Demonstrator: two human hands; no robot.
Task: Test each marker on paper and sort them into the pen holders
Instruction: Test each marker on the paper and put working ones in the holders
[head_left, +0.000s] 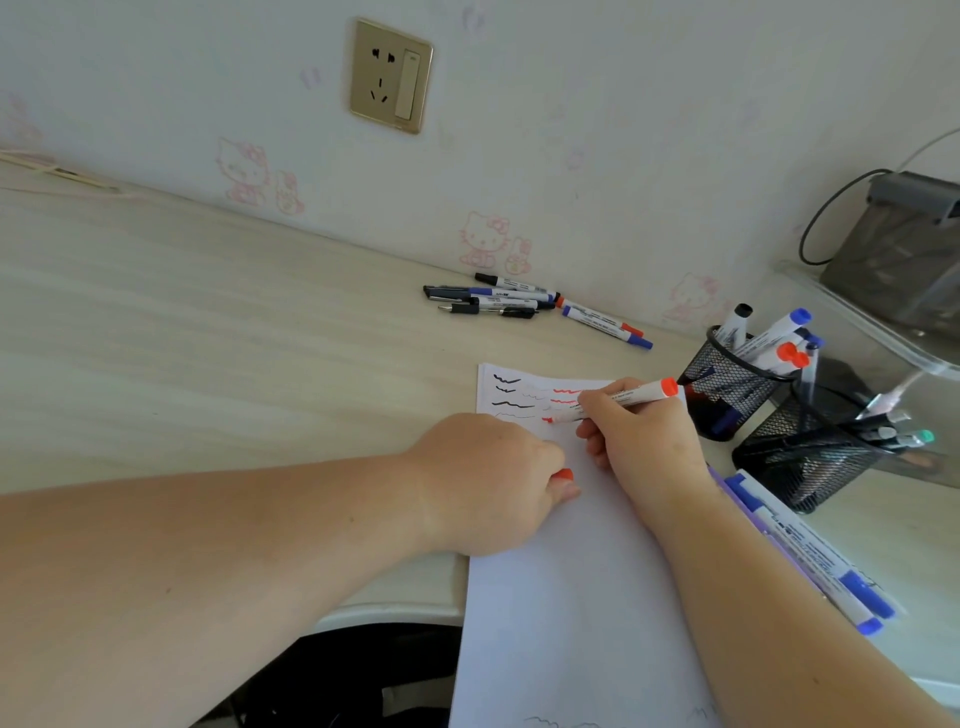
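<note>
My right hand (641, 439) grips a red marker (636, 395), uncapped, its tip touching the white paper (571, 597) beside several black and red test squiggles. My left hand (488, 480) rests on the paper's left edge with its fingers curled round the red cap (563, 473). Two black mesh pen holders stand at the right: the far holder (727, 387) has several markers with blue, red and black ends, the near holder (802, 462) has pens and markers. A loose pile of markers and pens (524, 304) lies by the wall.
Two blue-capped markers (810, 551) lie on the desk right of my right forearm. A clear tray edge and a grey box with a cable (898, 249) occupy the far right. A wall socket (390, 75) sits above the desk. The desk's front edge curves below my left arm.
</note>
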